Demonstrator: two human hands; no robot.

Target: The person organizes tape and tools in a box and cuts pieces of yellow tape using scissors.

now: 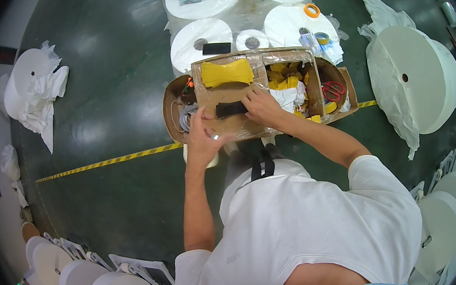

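Note:
A short black strip (230,109) lies flat on the cardboard top (222,93) in front of me. My right hand (262,106) has its curled fingers on the strip's right end. My left hand (203,142) hovers at the board's near left corner, thumb and fingers apart, slightly blurred and holding nothing I can see. Just beyond the black strip rests a stack of yellow strips (227,73) with flared ends. Right of my right hand, an open box section holds crumpled white paper (287,97) and loose yellow pieces (288,82).
Red-handled scissors (333,91) sit in the right side compartment; a grey roll (187,116) is in the left one. Behind stand large white rolls (200,36), with a black phone-like slab (216,48) and an orange tape roll (312,10) on them. More rolls (417,78) flank the floor.

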